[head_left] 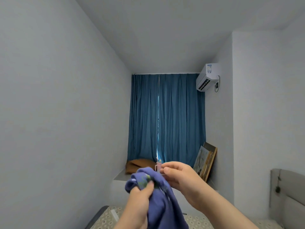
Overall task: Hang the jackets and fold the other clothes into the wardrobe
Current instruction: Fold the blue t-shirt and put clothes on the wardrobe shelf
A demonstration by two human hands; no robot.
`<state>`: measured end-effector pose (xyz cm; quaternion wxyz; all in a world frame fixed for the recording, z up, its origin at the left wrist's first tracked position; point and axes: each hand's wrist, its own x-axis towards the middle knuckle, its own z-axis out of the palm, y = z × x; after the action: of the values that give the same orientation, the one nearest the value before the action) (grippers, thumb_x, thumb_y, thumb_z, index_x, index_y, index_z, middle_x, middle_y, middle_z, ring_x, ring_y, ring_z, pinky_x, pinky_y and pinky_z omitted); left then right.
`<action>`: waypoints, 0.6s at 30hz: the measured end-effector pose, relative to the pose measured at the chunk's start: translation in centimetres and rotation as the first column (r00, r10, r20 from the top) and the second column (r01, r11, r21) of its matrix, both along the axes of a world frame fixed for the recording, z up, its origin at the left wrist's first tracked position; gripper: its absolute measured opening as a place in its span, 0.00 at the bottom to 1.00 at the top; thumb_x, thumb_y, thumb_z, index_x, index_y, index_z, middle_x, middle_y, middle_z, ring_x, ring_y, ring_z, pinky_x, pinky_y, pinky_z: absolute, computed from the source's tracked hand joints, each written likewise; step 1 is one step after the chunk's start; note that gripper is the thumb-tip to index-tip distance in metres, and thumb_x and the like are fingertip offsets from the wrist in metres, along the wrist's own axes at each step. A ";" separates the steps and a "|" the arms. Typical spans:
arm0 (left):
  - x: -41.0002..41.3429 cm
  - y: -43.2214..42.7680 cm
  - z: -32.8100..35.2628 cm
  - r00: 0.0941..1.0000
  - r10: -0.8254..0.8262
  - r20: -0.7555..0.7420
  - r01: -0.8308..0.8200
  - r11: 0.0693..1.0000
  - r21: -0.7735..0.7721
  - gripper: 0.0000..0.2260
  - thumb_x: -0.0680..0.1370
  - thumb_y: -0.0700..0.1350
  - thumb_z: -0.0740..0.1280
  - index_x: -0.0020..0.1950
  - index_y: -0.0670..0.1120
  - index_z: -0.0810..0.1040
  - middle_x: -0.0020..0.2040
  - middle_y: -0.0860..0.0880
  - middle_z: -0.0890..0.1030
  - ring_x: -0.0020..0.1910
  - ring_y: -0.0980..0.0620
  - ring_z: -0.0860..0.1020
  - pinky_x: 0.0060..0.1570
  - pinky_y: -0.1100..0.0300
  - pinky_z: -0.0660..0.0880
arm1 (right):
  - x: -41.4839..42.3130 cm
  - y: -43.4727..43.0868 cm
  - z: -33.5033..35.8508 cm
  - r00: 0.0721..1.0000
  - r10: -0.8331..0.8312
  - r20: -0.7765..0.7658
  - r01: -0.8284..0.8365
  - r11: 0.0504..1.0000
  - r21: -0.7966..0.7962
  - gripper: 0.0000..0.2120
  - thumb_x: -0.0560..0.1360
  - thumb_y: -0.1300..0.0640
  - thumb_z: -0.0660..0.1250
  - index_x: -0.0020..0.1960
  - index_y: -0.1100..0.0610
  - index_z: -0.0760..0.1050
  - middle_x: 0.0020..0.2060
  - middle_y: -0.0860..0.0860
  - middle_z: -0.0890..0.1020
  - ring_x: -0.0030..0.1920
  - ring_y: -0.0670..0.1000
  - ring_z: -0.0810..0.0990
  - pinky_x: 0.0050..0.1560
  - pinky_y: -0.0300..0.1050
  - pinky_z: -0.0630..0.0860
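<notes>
1. Both hands hold a bunched purple garment (162, 205) with a green print, up in front of the blue curtain (166, 116).
2. Left hand (140, 200) clenches its gathered top; the rest drapes downward.
3. Right hand (179, 179) pinches the fabric's edge.

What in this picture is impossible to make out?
Head view:
- garment: bunched in the left hand, cut off by the bottom edge; type unclear.
- right hand: whether it pinches the garment, hidden by folds.
- pink item: small, partly behind the garment.
- wardrobe: out of frame.
</notes>
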<state>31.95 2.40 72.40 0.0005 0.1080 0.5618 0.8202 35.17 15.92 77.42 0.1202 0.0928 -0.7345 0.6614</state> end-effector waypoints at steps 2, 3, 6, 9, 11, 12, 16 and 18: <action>0.1 -0.2 0.3 0.997 -0.068 -0.047 0.075 0.986 0.148 0.10 0.83 0.39 0.59 0.54 0.34 0.77 0.49 0.38 0.84 0.46 0.43 0.84 0.51 0.52 0.80 | 0.0 0.9 -1.2 1.000 -0.001 0.001 0.001 0.990 0.143 0.10 0.80 0.58 0.65 0.57 0.61 0.80 0.53 0.58 0.84 0.52 0.54 0.82 0.63 0.54 0.75; -0.3 -0.3 0.8 0.992 -0.113 -0.049 0.122 0.960 0.252 0.12 0.84 0.40 0.57 0.54 0.34 0.77 0.49 0.37 0.84 0.46 0.43 0.84 0.50 0.53 0.80 | 0.1 1.4 -1.8 0.999 0.019 0.028 -0.024 0.981 0.195 0.10 0.80 0.53 0.66 0.57 0.57 0.80 0.55 0.55 0.84 0.56 0.54 0.82 0.65 0.53 0.73; -0.7 -0.2 2.8 0.984 -0.171 0.056 0.116 0.841 0.529 0.14 0.84 0.43 0.57 0.49 0.36 0.78 0.41 0.42 0.85 0.37 0.49 0.85 0.32 0.61 0.80 | 0.6 2.3 -4.3 0.975 0.130 0.182 -0.168 0.961 0.218 0.18 0.75 0.44 0.69 0.59 0.54 0.80 0.56 0.49 0.85 0.59 0.51 0.82 0.63 0.48 0.74; -0.9 -0.5 3.2 0.981 -0.161 0.109 0.084 0.855 0.511 0.15 0.84 0.47 0.58 0.50 0.37 0.78 0.38 0.45 0.85 0.34 0.53 0.84 0.31 0.63 0.79 | 0.7 2.8 -6.9 0.957 0.121 0.263 -0.203 0.928 0.311 0.17 0.73 0.51 0.69 0.58 0.59 0.81 0.54 0.53 0.85 0.56 0.54 0.83 0.56 0.50 0.74; -1.2 -0.9 3.5 0.979 -0.170 0.115 0.074 0.814 0.577 0.15 0.85 0.48 0.58 0.50 0.38 0.77 0.35 0.47 0.85 0.32 0.55 0.83 0.33 0.63 0.78 | 0.6 3.3 -8.3 0.965 0.069 0.253 -0.151 0.934 0.322 0.11 0.76 0.58 0.66 0.54 0.62 0.81 0.51 0.55 0.85 0.51 0.55 0.82 0.53 0.51 0.74; -1.3 -1.4 3.5 0.980 -0.166 0.109 0.074 0.813 0.577 0.15 0.85 0.48 0.58 0.51 0.38 0.77 0.35 0.47 0.84 0.32 0.55 0.83 0.34 0.63 0.78 | 0.5 3.6 -8.5 0.969 0.052 0.243 -0.124 0.948 0.294 0.08 0.78 0.61 0.64 0.53 0.61 0.81 0.49 0.55 0.86 0.50 0.55 0.83 0.52 0.51 0.75; -3.2 -5.4 1.4 0.967 0.244 0.079 -0.255 0.943 0.212 0.09 0.80 0.36 0.61 0.42 0.40 0.78 0.31 0.47 0.82 0.33 0.47 0.81 0.30 0.63 0.76 | 0.7 4.7 -5.3 0.988 -0.136 0.078 0.113 0.963 0.245 0.14 0.79 0.62 0.62 0.35 0.54 0.71 0.29 0.48 0.76 0.31 0.47 0.72 0.32 0.39 0.67; -4.3 -7.8 -1.5 0.875 0.483 -0.036 -0.475 0.839 -0.266 0.07 0.75 0.32 0.63 0.38 0.39 0.76 0.31 0.44 0.78 0.36 0.44 0.77 0.34 0.57 0.74 | 0.9 5.0 -2.8 0.980 -0.193 -0.049 0.199 0.933 0.301 0.14 0.78 0.60 0.64 0.34 0.55 0.69 0.27 0.46 0.71 0.31 0.46 0.67 0.31 0.38 0.65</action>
<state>27.69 -5.40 70.94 -0.1807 -0.0502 0.6757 0.7129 36.04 20.97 74.60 0.1766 0.0424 -0.8320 0.5241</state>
